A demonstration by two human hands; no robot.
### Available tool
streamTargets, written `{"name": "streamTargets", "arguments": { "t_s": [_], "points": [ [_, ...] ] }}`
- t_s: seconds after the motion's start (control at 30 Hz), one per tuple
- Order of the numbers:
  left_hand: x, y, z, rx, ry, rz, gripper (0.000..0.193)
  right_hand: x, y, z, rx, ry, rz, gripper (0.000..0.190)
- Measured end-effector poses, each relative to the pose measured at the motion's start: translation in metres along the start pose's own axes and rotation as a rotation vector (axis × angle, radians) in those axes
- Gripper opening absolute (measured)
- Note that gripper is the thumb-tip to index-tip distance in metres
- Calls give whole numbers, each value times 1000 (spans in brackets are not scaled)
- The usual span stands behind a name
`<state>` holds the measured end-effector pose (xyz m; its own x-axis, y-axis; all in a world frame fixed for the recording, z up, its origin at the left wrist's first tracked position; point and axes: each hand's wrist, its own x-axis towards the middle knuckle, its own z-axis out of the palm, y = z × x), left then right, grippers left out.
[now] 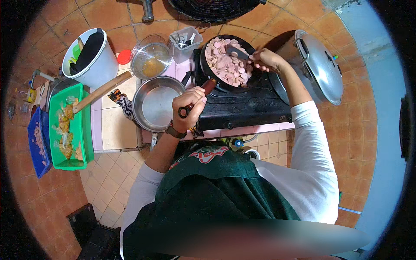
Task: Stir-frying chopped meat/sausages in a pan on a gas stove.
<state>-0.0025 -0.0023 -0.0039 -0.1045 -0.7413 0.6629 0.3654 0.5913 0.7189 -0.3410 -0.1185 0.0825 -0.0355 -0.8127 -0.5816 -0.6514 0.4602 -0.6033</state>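
A black frying pan (203,61) sits on the black gas stove (240,112), filled with pale pink sliced sausage rounds (229,70). My left hand (189,105) is closed around the pan's reddish-brown handle (209,86). Over the pan's right side, my right hand (267,60) grips a dark spatula (238,52), its blade among the slices. Left of the stove stands a steel saucepan (156,107) with nothing visible inside. Behind it, a wire strainer (152,53) rests over a container with yellowish-brown contents.
A large lidded aluminium pot (321,70) stands right of the stove. Leftward are a white bucket (97,61), a green basket (85,130) with bagged food, a blue basket (35,159) and a wooden stick (104,91). A plastic utensil box (185,48) stands behind; a black wok (214,9) hangs beyond.
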Motion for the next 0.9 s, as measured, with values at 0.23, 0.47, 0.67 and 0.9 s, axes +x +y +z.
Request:
{"name": "streamTargets", "arguments": {
  "t_s": [0.23, 0.47, 0.67, 0.9],
  "points": [
    [3, 4, 1, 12, 19, 12, 24, 28, 13, 53, -789, 548, -270, 32],
    [1, 2, 0, 15, 16, 24, 26, -32, 25, 72, -1030, 330, -218, 28],
    [1, 2, 0, 23, 12, 13, 26, -49, 12, 16, -1227, 722, -447, 18],
    [2, 1, -2, 6, 2, -9, 25, 10, 29, 34, -1276, 399, -215, 21]
  ]
}}
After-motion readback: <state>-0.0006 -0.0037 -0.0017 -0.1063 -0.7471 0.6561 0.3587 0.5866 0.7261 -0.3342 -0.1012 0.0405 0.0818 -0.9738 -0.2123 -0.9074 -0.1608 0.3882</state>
